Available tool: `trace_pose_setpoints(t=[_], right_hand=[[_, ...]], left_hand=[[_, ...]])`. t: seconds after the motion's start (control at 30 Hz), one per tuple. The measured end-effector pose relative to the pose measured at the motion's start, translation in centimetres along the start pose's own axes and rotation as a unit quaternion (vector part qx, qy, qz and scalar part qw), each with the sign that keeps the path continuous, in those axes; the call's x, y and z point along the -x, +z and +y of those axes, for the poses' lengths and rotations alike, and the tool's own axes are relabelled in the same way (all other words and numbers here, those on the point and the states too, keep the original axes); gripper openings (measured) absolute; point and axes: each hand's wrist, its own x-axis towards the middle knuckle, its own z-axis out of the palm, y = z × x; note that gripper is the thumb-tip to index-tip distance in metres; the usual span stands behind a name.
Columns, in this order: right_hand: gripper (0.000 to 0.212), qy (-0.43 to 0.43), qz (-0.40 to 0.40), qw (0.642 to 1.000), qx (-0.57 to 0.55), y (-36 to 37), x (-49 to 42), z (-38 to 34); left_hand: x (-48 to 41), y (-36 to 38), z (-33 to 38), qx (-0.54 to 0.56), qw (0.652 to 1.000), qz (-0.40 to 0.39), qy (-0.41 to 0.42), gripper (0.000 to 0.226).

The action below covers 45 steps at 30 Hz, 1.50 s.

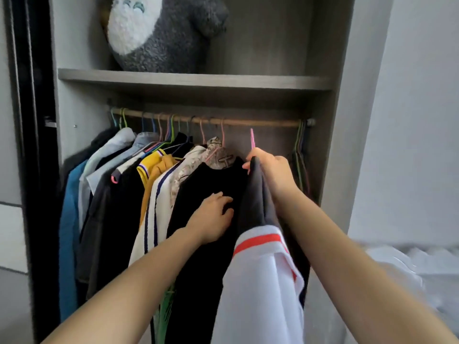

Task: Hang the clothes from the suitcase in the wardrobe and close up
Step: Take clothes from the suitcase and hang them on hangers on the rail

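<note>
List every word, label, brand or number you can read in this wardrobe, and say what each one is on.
None can be read for certain.
Patterned garment: a dark T-like mark at its collar, perhaps no letter at all.
Green print low in the row: too blurred to read.
Grey and white garment in the right hand: no writing shows.

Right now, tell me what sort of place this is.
Likely a bedroom, at an open wardrobe: clothes hanging on a wooden rail, a plush toy on the shelf above, what looks like bedding at right.
</note>
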Motion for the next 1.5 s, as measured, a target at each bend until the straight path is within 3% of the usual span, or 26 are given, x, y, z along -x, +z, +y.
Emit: trace_pose_setpoints(t=[0.13,0.23,0.3,0.43,0.57,0.67,0.83,1.17,1.27,1.33,1.5], right_hand=[[0.017,-0.019,0.075,0.997,-0.005,1.5,-3.8,1.7],[0.034,-0.048,0.113,0.991,0.044,2.8,-7.5,2.2],[0.039,-0.045,0.125,0.988,0.075,3.5,-9.8,3.1],[0.027,-0.041,0.129,0.985,0.107,4.5,-13.6,5.1],[0.021,-0.049,0.144,0.982,0.111,4.8,-17.2,5.8],[0.021,-0.037,0.139,0.982,0.118,5.1,-19.3,6.0],[0.015,-0.010,0.061,0.973,0.223,5.8,-19.3,9.0],[0.032,0.009,0.032,0.980,0.195,7.5,-19.1,10.4],[0.019,-0.030,0.132,0.971,0.198,8.2,-17.8,10.1],[0.024,-0.098,0.163,0.956,0.223,9.5,-15.9,9.7],[0.025,-0.255,0.034,0.934,0.249,15.8,-9.3,10.3]], left_hand=[[-5.4,-1.4,-4.2,-0.162,0.982,0.098,0.007,0.056],[-7.8,-3.2,-5.6,-0.190,0.971,0.142,-0.020,0.059],[-9.2,-3.6,-6.1,-0.178,0.974,0.137,-0.016,0.059],[-9.8,-2.8,-7.9,-0.135,0.978,0.161,0.017,0.035],[-9.8,-2.2,-10.0,-0.112,0.972,0.199,0.043,0.063],[-10.3,-1.6,-11.9,-0.076,0.982,0.175,0.006,0.054],[-10.3,-1.6,-12.6,-0.061,0.982,0.179,0.003,0.049],[-8.6,-1.3,-12.4,0.029,0.984,0.173,-0.001,0.049],[-6.1,-1.1,-12.4,0.077,0.981,0.174,-0.032,0.048],[-3.7,-1.1,-12.8,0.106,0.975,0.183,-0.064,0.045],[4.3,-1.6,-15.6,0.108,0.955,0.207,-0.184,0.031]])
